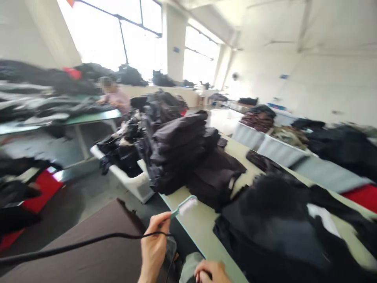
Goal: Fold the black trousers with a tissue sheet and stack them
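My left hand (154, 241) is closed around the handle of a light green brush (184, 206), its pale bristles facing down over the table's near edge. A black cord (112, 236) runs from the left edge to this hand. My right hand (212, 271) is low at the bottom edge, fingers curled; whatever they hold, if anything, is hidden. To its right, black garments (265, 224) lie heaped on the pale green table (194, 226). Beyond the brush rises a stack of folded dark garments (179, 145).
A brown surface (97, 239) fills the lower left. White bins (132, 184) with clothes stand past the table's left edge; grey-white bins (282, 151) line its far side. A person (116, 96) sits at another table (91, 117). Red containers (44, 192) are at left.
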A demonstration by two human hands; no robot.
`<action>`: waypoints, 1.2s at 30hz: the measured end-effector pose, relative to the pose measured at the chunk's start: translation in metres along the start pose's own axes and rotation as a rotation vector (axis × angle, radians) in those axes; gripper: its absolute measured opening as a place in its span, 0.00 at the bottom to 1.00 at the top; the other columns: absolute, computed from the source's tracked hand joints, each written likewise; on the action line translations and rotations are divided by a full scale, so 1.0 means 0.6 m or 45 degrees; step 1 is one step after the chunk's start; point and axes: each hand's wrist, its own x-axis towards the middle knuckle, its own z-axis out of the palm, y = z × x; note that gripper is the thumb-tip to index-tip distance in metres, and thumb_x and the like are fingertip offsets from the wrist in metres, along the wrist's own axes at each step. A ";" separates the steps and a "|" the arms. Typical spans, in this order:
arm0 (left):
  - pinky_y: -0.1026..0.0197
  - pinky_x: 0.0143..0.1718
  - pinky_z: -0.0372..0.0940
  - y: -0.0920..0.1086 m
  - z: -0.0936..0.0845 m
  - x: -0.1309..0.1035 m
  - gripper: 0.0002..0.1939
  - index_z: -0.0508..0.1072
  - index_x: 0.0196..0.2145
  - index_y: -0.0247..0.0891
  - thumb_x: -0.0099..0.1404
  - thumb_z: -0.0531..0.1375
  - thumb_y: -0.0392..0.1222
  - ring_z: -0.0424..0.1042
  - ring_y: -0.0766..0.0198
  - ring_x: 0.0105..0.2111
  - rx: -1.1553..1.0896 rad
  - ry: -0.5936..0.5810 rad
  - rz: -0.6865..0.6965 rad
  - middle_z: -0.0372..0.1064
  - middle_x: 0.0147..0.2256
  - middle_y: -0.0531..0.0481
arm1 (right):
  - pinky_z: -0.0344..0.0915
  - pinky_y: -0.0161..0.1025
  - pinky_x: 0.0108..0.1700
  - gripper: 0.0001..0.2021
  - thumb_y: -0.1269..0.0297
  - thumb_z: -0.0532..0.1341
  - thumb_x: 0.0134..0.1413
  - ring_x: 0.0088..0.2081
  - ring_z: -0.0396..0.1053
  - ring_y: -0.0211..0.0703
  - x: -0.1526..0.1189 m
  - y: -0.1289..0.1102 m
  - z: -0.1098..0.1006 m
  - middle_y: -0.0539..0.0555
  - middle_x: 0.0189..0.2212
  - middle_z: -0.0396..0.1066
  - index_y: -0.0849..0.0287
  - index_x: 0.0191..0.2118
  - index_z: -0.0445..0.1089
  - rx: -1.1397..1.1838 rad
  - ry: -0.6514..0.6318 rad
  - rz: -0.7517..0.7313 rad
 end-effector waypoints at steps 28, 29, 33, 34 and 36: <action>0.58 0.34 0.67 0.047 0.414 -1.121 0.33 0.78 0.36 0.41 0.43 0.70 0.70 0.72 0.60 0.31 0.966 -4.046 0.440 0.75 0.30 0.50 | 0.55 0.31 0.13 0.34 0.26 0.66 0.44 0.12 0.41 0.27 -0.981 -0.055 0.135 0.35 0.12 0.47 0.57 0.35 0.66 1.082 3.784 -0.189; 0.58 0.34 0.67 0.048 0.400 -1.162 0.33 0.78 0.37 0.41 0.44 0.70 0.70 0.73 0.59 0.31 0.947 -4.091 0.490 0.75 0.31 0.49 | 0.55 0.31 0.13 0.35 0.25 0.64 0.44 0.12 0.41 0.27 -0.987 -0.056 0.166 0.35 0.12 0.47 0.57 0.35 0.66 1.076 3.813 -0.147; 0.55 0.43 0.70 0.082 0.272 -1.324 0.38 0.75 0.49 0.41 0.51 0.66 0.72 0.76 0.55 0.41 0.588 -4.246 0.514 0.76 0.42 0.44 | 0.56 0.32 0.13 0.37 0.22 0.62 0.41 0.11 0.41 0.27 -1.005 -0.075 0.302 0.35 0.11 0.48 0.57 0.35 0.65 1.094 3.986 0.095; 0.54 0.45 0.70 0.094 0.225 -1.359 0.40 0.73 0.54 0.41 0.53 0.66 0.72 0.76 0.54 0.44 0.507 -4.321 0.500 0.75 0.46 0.42 | 0.55 0.32 0.13 0.36 0.23 0.62 0.41 0.11 0.41 0.27 -1.010 -0.084 0.334 0.35 0.11 0.48 0.56 0.35 0.65 1.100 4.030 0.182; 0.52 0.49 0.70 0.120 0.125 -1.417 0.46 0.63 0.65 0.42 0.57 0.65 0.69 0.75 0.53 0.49 0.426 -4.572 0.510 0.70 0.54 0.38 | 0.52 0.31 0.14 0.34 0.25 0.61 0.44 0.11 0.43 0.28 -1.021 -0.104 0.392 0.35 0.12 0.48 0.56 0.35 0.65 1.095 4.107 0.388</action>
